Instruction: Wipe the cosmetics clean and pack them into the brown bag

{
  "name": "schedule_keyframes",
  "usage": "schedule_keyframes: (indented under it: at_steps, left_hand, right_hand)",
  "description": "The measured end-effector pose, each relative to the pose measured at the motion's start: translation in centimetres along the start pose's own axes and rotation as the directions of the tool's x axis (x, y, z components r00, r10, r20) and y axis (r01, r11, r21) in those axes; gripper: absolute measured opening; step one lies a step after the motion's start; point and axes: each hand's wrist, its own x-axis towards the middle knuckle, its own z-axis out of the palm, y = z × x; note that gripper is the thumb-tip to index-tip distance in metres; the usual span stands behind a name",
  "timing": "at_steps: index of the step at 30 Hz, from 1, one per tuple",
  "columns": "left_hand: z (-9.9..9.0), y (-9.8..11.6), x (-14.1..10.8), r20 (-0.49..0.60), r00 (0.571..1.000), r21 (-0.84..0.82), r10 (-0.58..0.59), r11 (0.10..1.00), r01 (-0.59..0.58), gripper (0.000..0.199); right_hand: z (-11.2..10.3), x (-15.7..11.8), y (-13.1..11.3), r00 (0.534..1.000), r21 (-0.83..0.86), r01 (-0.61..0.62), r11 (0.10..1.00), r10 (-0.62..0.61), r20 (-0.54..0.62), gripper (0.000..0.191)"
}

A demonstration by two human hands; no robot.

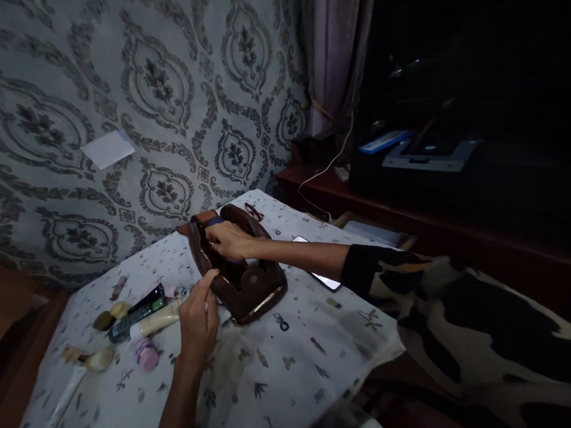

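A brown bag (252,301) with a gold zipper lies open on the patterned white cloth (249,399). My left hand (199,318) holds the near left edge of the bag, its fingers closed on the rim. Inside the opening is my right hand (229,240), reaching in from the right; its fingertips are bent down near a dark blue item (215,221), and what they hold, if anything, is hidden. Left of the bag lie a cream tube (156,321), a dark green tube (127,325), a pink-capped jar (146,355) and a brush (99,360).
A lit phone (326,280) lies under my right forearm. Red glasses (254,211) rest behind the bag. At the front left is a long white tube (59,409). A white cable (328,166) hangs over the dark red furniture (358,202) on the right.
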Motion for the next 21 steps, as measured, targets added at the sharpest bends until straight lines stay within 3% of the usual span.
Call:
schedule_keyframes:
  at_steps: [16,21]
  left_hand:
    - [0.0,-0.1,-0.1,0.031,0.998,-0.043,-0.046,0.998,0.047,0.035]
    - [0.1,-0.1,-0.1,0.013,0.999,-0.045,-0.039,0.998,0.04,0.035]
  right_hand:
    - [0.2,4.1,-0.8,0.996,-0.059,-0.071,0.996,0.074,0.055,0.029]
    - [1.2,5.6,-0.4,0.999,-0.028,-0.017,0.999,0.018,0.04,0.029]
